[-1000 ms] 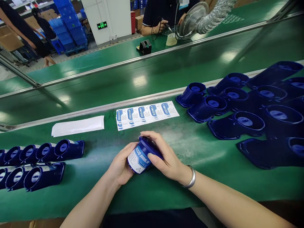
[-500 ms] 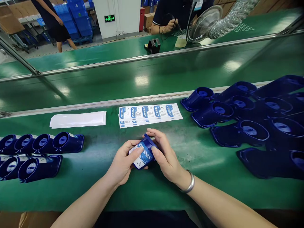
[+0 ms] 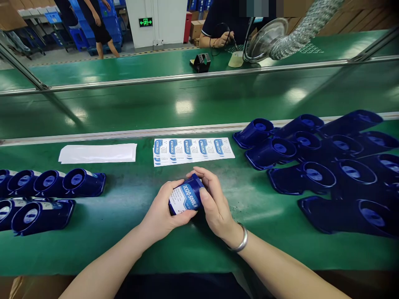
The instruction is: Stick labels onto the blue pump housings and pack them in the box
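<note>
Between both hands, above the green table, is a dark blue plastic pump housing (image 3: 195, 182) with a blue-and-white label (image 3: 184, 198) on its side. My left hand (image 3: 165, 207) is wrapped round its left end, thumb along the lower edge of the label. My right hand (image 3: 215, 201) grips the flanged right end between thumb and fingers. The label reads "DC52Q-5000L/H" or similar and faces me. Beyond the hands lies a sheet of the same labels (image 3: 195, 150). The underside of the housing is hidden.
Several labelled blue housings (image 3: 82, 182) stand in rows at left. Many more blue housings (image 3: 282, 149) crowd the right side. A stack of white paper strips (image 3: 98, 153) lies at back left. Across a metal rail (image 3: 124, 84), a co-worker's hand (image 3: 225, 39) holds a tool near a fume duct (image 3: 268, 39).
The housing has been turned in my hands, so its label shows more fully. My left thumb has moved off the label's face to its lower edge. A person in the background has walked right.
</note>
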Action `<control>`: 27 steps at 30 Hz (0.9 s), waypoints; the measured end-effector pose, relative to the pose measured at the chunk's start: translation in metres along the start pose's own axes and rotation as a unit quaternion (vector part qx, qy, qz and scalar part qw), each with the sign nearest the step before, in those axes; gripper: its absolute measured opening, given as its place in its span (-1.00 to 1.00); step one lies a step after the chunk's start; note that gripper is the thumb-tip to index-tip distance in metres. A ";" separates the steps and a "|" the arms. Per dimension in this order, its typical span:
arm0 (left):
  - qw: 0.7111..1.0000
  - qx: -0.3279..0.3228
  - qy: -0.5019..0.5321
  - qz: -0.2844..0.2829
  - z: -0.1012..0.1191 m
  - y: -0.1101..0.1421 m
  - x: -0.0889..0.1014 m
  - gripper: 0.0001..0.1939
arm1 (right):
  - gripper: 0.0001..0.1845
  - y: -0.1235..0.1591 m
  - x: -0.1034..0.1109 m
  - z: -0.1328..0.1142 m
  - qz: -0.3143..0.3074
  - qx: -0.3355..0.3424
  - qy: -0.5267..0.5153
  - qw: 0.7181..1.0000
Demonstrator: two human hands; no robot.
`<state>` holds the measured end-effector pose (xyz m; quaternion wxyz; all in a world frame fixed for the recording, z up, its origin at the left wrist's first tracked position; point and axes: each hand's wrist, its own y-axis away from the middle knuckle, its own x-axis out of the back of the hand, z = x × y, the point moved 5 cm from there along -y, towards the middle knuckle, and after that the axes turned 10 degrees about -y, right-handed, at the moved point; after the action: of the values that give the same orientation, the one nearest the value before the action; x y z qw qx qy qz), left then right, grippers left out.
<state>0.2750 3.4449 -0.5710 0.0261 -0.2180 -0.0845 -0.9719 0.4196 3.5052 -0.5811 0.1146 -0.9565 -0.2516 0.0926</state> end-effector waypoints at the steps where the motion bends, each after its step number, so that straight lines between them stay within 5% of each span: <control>1: 1.000 -0.017 -0.019 0.004 0.000 -0.001 0.000 -0.32 | -0.53 0.000 0.000 0.000 0.000 0.002 -0.002 1.000; 8: 0.997 -0.061 -0.033 0.015 0.006 -0.001 0.002 -0.27 | -0.54 -0.002 0.000 -0.001 -0.008 0.021 0.008 1.000; 11: 0.991 0.015 0.132 -0.010 0.003 -0.001 0.003 -0.43 | -0.51 -0.002 -0.002 -0.003 -0.032 0.030 0.027 0.999; 14: 0.939 0.120 0.321 -0.023 -0.005 -0.003 -0.001 -0.66 | -0.48 -0.001 -0.007 -0.009 -0.076 0.073 0.052 0.993; 19: 0.902 0.175 0.393 -0.043 -0.012 -0.004 -0.007 -0.69 | -0.48 0.000 -0.011 -0.016 -0.094 0.125 0.087 0.984; 22: 0.913 0.153 0.376 -0.029 -0.009 -0.003 -0.007 -0.68 | -0.49 0.001 -0.010 -0.014 -0.090 0.112 0.082 0.986; 27: 0.975 0.061 0.214 0.002 0.001 0.000 -0.002 -0.58 | -0.51 0.002 -0.006 -0.006 -0.059 0.060 0.056 0.995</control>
<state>0.2775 3.4450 -0.5708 0.0590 -0.0036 -0.1351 -0.9891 0.4163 3.4996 -0.5751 0.1913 -0.9350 -0.2950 0.0469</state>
